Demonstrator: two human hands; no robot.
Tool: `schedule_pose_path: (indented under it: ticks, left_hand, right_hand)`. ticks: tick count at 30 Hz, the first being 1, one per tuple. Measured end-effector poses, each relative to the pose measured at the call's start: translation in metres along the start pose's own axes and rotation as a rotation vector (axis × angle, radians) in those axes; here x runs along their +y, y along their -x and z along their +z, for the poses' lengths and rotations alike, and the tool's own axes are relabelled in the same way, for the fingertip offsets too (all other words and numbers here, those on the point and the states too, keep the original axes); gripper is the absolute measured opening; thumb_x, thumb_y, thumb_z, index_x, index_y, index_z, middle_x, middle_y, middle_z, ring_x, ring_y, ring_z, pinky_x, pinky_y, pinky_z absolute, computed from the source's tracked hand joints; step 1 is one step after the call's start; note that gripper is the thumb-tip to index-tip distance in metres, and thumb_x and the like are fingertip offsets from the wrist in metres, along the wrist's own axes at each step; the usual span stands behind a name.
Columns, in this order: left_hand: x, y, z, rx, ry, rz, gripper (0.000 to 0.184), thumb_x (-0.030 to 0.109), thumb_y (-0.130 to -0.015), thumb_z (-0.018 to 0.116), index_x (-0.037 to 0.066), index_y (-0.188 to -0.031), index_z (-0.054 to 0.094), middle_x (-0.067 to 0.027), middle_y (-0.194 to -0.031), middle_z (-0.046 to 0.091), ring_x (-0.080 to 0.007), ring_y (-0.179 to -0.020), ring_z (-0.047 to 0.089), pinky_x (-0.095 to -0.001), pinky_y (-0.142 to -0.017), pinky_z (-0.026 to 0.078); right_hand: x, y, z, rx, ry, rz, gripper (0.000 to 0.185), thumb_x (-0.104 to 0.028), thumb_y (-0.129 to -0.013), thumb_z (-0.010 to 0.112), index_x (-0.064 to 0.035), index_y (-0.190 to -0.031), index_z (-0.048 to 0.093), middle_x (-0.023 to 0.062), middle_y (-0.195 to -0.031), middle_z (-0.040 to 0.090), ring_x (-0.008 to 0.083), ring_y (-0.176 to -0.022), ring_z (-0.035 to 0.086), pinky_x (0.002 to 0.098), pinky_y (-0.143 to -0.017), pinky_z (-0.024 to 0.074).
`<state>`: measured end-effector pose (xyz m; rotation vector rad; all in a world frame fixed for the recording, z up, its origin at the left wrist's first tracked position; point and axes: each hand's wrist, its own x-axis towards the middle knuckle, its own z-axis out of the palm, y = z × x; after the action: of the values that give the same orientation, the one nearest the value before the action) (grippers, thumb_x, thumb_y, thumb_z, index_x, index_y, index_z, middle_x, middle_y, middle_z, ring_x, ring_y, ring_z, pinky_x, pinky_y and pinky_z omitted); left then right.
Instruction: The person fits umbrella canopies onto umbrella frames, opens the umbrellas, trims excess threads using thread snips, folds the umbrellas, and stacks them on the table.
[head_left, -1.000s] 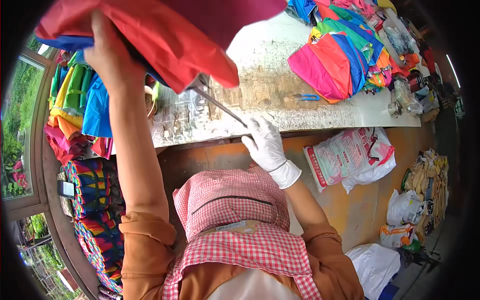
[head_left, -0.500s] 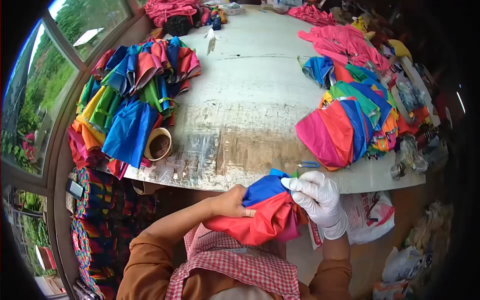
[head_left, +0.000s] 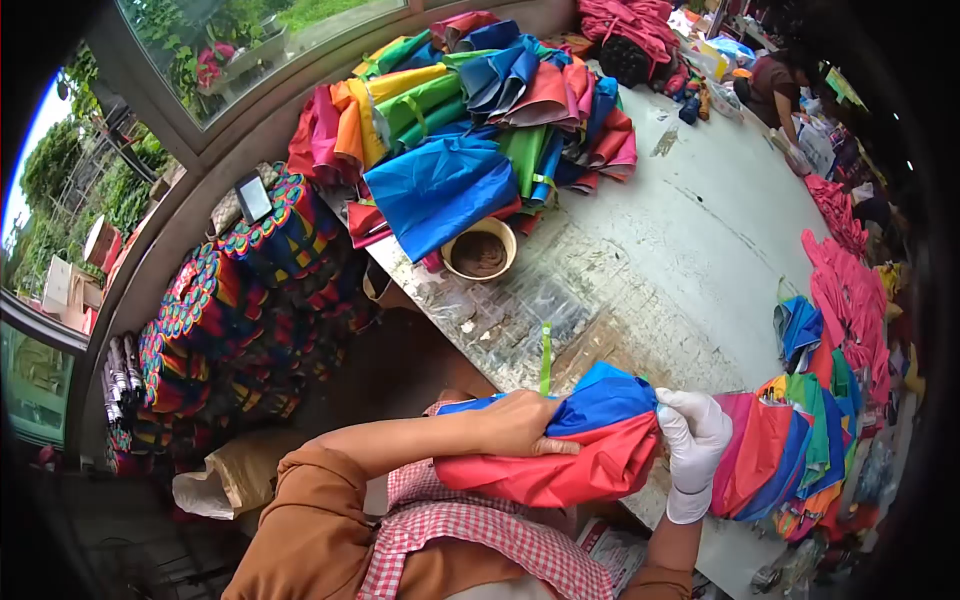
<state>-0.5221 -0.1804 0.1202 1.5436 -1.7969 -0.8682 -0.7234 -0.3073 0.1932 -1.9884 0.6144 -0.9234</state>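
A red and blue umbrella (head_left: 600,440), its cloth panels loosely gathered, lies across my front at the table's near edge. My left hand (head_left: 530,425), bare, is closed around the cloth at its middle, thumb over the red panel. In a white glove, my right hand (head_left: 695,435) pinches the gathered end; the fingertips are partly hidden by the cloth. A thin green strap (head_left: 546,358) sticks up beyond my left hand.
A pile of coloured umbrellas (head_left: 440,195) lies at the back left, beside a bowl of brown paste (head_left: 480,252). More coloured umbrellas (head_left: 790,450) lie right, near pink cloth (head_left: 845,300). Stacked rainbow bundles (head_left: 220,290) stand left, under a phone (head_left: 254,198). Another person (head_left: 775,90) is far right.
My view has turned left, so the table appears rotated and shifted right. Both hands still hold the umbrella, which looks more stretched out. The green strap now stands up in view.
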Motion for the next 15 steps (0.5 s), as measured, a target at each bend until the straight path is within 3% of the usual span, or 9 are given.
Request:
schedule_pose_path:
  ticks: [2, 5, 6, 8, 11, 12, 13, 14, 15]
  left_hand:
    - [-0.024, -0.001, -0.014, 0.074, -0.126, -0.116, 0.073, 0.057, -0.077, 0.06, -0.007, -0.111, 0.049, -0.0237, -0.068, 0.058, -0.0413, -0.065, 0.058, -0.0473, -0.059, 0.047]
    - [-0.064, 0.003, -0.08, 0.162, -0.317, -0.032, 0.073, 0.056, -0.076, 0.062, -0.006, -0.113, 0.049, -0.0222, -0.069, 0.059, -0.0395, -0.064, 0.06, -0.0467, -0.058, 0.047]
    - [-0.071, -0.001, -0.13, 0.239, -0.42, -0.052, 0.074, 0.055, -0.074, 0.064, -0.005, -0.114, 0.049, -0.0209, -0.069, 0.06, -0.0381, -0.064, 0.06, -0.0457, -0.058, 0.048]
    - [-0.084, -0.019, -0.249, 0.699, -0.643, -0.159, 0.073, 0.054, -0.069, 0.07, -0.003, -0.111, 0.051, -0.0196, -0.068, 0.06, -0.0383, -0.064, 0.061, -0.0441, -0.058, 0.048]
    - [-0.114, -0.071, -0.445, 1.231, -0.946, -0.229, 0.067, 0.057, -0.068, 0.069, 0.002, -0.102, 0.053, -0.0258, -0.071, 0.061, -0.0417, -0.07, 0.061, -0.0467, -0.061, 0.048]
    - [-0.136, -0.092, -0.499, 1.295, -1.053, -0.291, 0.069, 0.061, -0.07, 0.064, 0.001, -0.1, 0.051, -0.0252, -0.071, 0.062, -0.0429, -0.071, 0.061, -0.0472, -0.063, 0.049]
    - [-0.162, -0.115, -0.54, 1.259, -1.104, -0.43, 0.072, 0.065, -0.071, 0.061, 0.0, -0.1, 0.048, -0.0257, -0.077, 0.063, -0.0427, -0.075, 0.062, -0.0468, -0.065, 0.05]
    - [-0.207, -0.138, -0.57, 1.153, -1.084, -0.42, 0.078, 0.066, -0.072, 0.058, -0.001, -0.108, 0.046, -0.0281, -0.089, 0.061, -0.0424, -0.086, 0.06, -0.0462, -0.072, 0.049]
    - [-0.258, -0.159, -0.592, 1.048, -1.064, -0.405, 0.083, 0.068, -0.073, 0.056, -0.002, -0.116, 0.043, -0.0305, -0.101, 0.059, -0.0422, -0.096, 0.059, -0.0456, -0.08, 0.048]
  right_hand:
    - [0.021, -0.022, 0.032, 0.025, 0.144, 0.085, 0.01, -0.007, -0.081, 0.067, 0.0001, -0.086, 0.063, 0.0119, -0.084, 0.066, 0.0182, -0.078, 0.063, 0.0288, -0.07, 0.0488]
    - [0.042, -0.054, 0.078, 0.083, -0.182, 0.152, 0.016, -0.013, -0.089, 0.059, 0.0004, -0.098, 0.063, 0.0056, -0.087, 0.065, 0.0125, -0.076, 0.059, 0.0263, -0.069, 0.0465]
    - [0.047, -0.069, 0.088, 0.215, -0.202, 0.197, 0.019, -0.015, -0.09, 0.057, 0.0001, -0.099, 0.063, 0.0049, -0.087, 0.064, 0.011, -0.075, 0.058, 0.0252, -0.067, 0.045]
    - [0.059, -0.099, 0.103, 0.486, -0.226, 0.304, 0.024, -0.02, -0.092, 0.053, -0.0004, -0.1, 0.064, 0.0036, -0.087, 0.062, 0.0079, -0.073, 0.055, 0.0229, -0.062, 0.0419]
    - [0.084, -0.124, 0.139, 0.474, -0.154, 0.434, 0.023, -0.016, -0.092, 0.052, 0.0004, -0.105, 0.063, 0.0038, -0.087, 0.062, 0.0079, -0.072, 0.056, 0.0228, -0.059, 0.0422]
    - [0.093, -0.128, 0.16, 0.387, -0.159, 0.494, 0.023, -0.012, -0.092, 0.05, 0.0011, -0.106, 0.062, 0.0043, -0.088, 0.063, 0.0082, -0.071, 0.057, 0.0212, -0.059, 0.0431]
    - [0.096, -0.136, 0.187, 0.304, -0.139, 0.5, 0.02, -0.008, -0.091, 0.051, 0.0011, -0.103, 0.063, 0.0056, -0.091, 0.064, 0.0093, -0.072, 0.059, 0.0198, -0.061, 0.0444]
    - [0.1, -0.146, 0.214, 0.198, -0.031, 0.419, 0.018, -0.006, -0.089, 0.053, 0.0016, -0.101, 0.063, 0.0079, -0.095, 0.065, 0.0106, -0.074, 0.06, 0.022, -0.065, 0.0474]
    - [0.113, -0.154, 0.243, 0.106, 0.152, 0.327, 0.018, -0.001, -0.084, 0.055, -0.0005, -0.098, 0.064, 0.0118, -0.093, 0.065, 0.0228, -0.083, 0.064, 0.0302, -0.073, 0.0504]
